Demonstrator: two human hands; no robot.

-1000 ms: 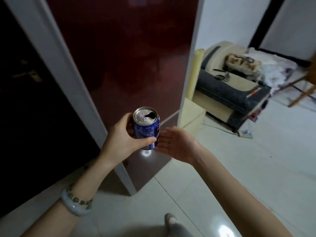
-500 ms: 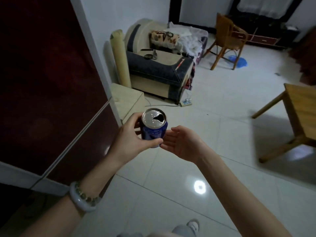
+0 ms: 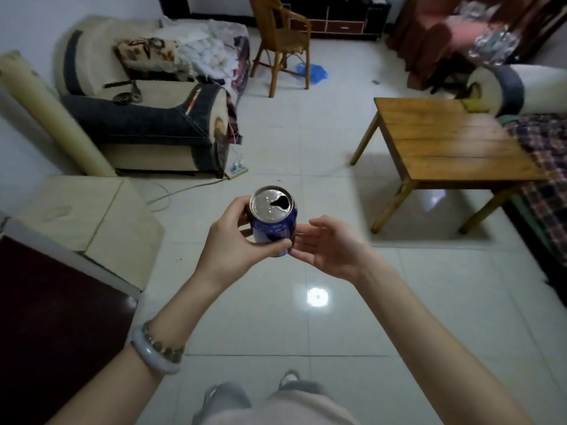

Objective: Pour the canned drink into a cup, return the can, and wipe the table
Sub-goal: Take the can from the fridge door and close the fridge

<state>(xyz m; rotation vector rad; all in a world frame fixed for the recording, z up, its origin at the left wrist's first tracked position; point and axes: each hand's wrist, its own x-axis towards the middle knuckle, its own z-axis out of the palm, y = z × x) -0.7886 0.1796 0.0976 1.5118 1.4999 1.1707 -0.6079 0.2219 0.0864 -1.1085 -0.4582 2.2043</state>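
left hand [image 3: 231,240]: curled round can [image 3: 273,223] | right hand [image 3: 333,251]: palm up, fingers loose

A home, and by the look of it a lived-in sitting room; a padded armchair [image 3: 147,118] in beige and dark cloth stands by the white wall, with a patterned cushion [image 3: 147,53] on it and a heap of clothes [image 3: 208,47] beside that; a rolled mat [image 3: 52,118] leans against the wall next to it; a wooden chair [image 3: 282,41] stands further back, near a dark cabinet [image 3: 334,24] with drawers along the far wall; a low wooden desk [image 3: 454,142] sits on the pale tiled floor [image 3: 306,142], just beside a sofa [image 3: 503,87] draped with a checked blanket [image 3: 549,154]; a power strip [image 3: 236,170] with its cable lies at the armchair's foot; a blue bag [image 3: 311,72] lies by the chair.
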